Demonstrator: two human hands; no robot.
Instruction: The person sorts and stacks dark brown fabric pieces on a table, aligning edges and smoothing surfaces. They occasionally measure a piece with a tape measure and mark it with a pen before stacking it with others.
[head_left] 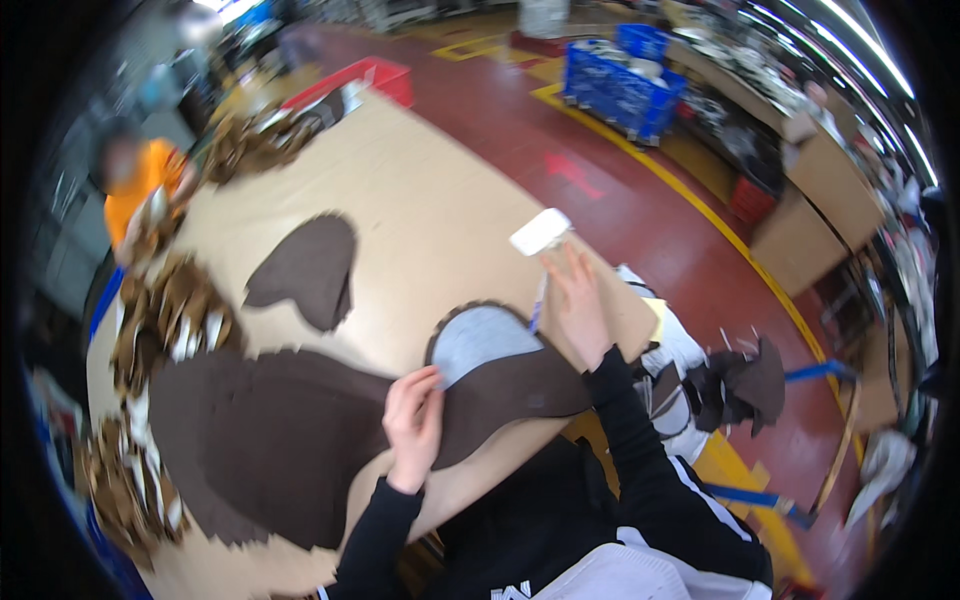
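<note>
My left hand point(412, 425) is closed, its fingertips pinching at the edge of a light grey-blue patch point(488, 342) on a dark brown cut piece point(515, 395). The piece has a curved, notched rim and lies at the near edge of the table. My right hand point(580, 305) reaches forward with fingers stretched out, close by a small white block-shaped thing point(541, 232); whether they touch it I cannot tell. Beside the right hand a thin purple-and-white pen-like stick point(538, 308) lies. To the left spreads a pile of brown cut pieces point(285, 440), with one separate brown piece point(310, 268) farther off.
The tan table point(430, 210) holds bundles of lighter brown pieces point(175, 315) along its left side. A person in orange point(145, 190) stands there. At the far end is a red bin point(385, 80). To the right are a blue-framed rack point(740, 390) with dark pieces, a blue crate point(620, 90) and cartons point(815, 220).
</note>
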